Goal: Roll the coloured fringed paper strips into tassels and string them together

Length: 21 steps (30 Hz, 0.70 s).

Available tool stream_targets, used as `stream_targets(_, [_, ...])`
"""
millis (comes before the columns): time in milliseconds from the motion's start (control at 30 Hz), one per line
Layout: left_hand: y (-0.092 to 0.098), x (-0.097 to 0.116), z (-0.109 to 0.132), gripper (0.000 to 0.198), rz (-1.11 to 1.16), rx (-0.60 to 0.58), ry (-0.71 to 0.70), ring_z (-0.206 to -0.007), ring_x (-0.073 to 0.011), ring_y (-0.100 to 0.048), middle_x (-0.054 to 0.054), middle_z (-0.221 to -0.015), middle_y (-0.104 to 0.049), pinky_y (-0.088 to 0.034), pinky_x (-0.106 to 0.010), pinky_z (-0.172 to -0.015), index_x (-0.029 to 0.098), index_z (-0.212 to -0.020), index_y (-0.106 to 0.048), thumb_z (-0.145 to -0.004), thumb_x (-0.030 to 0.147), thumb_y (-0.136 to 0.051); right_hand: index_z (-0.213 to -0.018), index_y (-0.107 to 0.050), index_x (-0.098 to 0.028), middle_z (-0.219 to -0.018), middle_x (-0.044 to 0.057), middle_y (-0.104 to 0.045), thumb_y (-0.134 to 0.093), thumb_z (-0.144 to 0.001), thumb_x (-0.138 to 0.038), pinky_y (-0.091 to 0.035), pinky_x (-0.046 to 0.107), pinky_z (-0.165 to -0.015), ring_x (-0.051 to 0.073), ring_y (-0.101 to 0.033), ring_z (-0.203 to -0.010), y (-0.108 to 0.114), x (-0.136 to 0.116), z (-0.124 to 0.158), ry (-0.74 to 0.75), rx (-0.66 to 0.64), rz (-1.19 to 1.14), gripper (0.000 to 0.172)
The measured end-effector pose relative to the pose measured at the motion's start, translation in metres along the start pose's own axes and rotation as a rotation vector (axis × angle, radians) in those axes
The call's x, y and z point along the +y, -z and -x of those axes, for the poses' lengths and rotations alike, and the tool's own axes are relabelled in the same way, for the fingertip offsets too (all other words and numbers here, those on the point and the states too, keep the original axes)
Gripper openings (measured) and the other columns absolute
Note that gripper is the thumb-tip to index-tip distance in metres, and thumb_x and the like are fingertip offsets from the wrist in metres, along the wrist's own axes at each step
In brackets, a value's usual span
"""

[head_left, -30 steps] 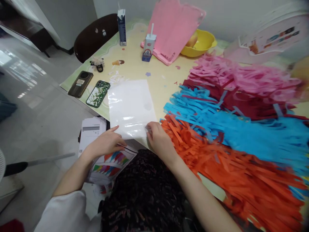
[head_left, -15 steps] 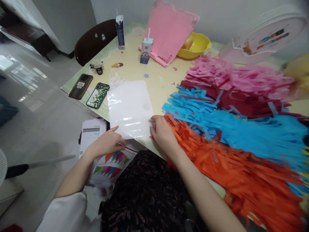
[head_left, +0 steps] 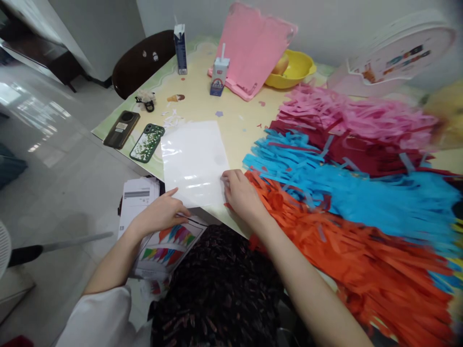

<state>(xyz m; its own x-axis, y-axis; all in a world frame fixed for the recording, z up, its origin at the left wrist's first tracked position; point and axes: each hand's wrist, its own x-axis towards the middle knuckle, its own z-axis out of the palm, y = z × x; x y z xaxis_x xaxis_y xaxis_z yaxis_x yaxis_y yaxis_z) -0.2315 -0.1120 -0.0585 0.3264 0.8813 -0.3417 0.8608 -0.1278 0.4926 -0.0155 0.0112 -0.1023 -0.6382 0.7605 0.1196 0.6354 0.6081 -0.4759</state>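
A glossy white plastic bag (head_left: 195, 159), flat and rectangular, lies on the table with its near edge at the table's edge. At its near left corner is my left hand (head_left: 162, 212), thumb over the top and fingers curled below, closed on that edge. My right hand (head_left: 240, 190) has its fingertips pinched at the bag's right side; what lies under the fingers is partly hidden. Close to the right hand are orange tissue-paper tassels (head_left: 347, 260) and blue tassels (head_left: 358, 193).
Left of the bag lie a dark phone (head_left: 121, 129) and a green-cased phone (head_left: 147, 143). Printed sheets (head_left: 139, 197) sit below the table edge. Drink cartons (head_left: 219, 77), a pink stand (head_left: 249, 48), a yellow bowl (head_left: 296, 70) and pink tassels (head_left: 354, 113) are farther back.
My right hand has shifted slightly left and away from me along the bag's right side. The left hand and the bag look almost unmoved.
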Motion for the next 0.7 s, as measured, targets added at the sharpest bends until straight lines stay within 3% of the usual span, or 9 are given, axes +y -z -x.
stream_targets(200, [0.002,0.001,0.000,0.019,0.024,-0.015,0.023,-0.088,-0.0136,-0.072,0.002,-0.100,-0.079,-0.011,-0.043,-0.125,0.025,-0.098,-0.077,-0.092,0.033,-0.061,-0.110,-0.055,-0.016,-0.110,0.014,-0.061,-0.041,-0.082,-0.002,-0.047,0.038,-0.087,0.027,-0.057,-0.100,0.006,0.003,-0.007,0.019,-0.099,0.009,0.034])
stream_targets(400, [0.001,0.001,-0.001,0.019,0.032,-0.008,0.019,-0.090,-0.0140,-0.072,0.001,-0.099,-0.079,-0.013,-0.044,-0.125,0.025,-0.098,-0.077,-0.091,0.033,-0.061,-0.109,-0.056,-0.016,-0.099,0.012,-0.065,-0.043,-0.080,-0.002,-0.044,0.039,-0.085,0.028,-0.054,-0.095,0.006,0.011,-0.006,0.132,-0.076,0.096,0.035])
stream_targets(700, [0.002,0.003,-0.002,0.020,0.007,0.014,0.039,-0.089,-0.0154,-0.073,0.000,-0.096,-0.079,-0.016,-0.043,-0.124,0.025,-0.097,-0.077,-0.089,0.035,-0.062,-0.114,-0.058,-0.015,-0.107,0.015,-0.065,-0.037,-0.089,-0.006,-0.045,0.038,-0.081,0.026,-0.060,-0.092,0.008,0.013,-0.009,0.185,-0.080,0.109,0.033])
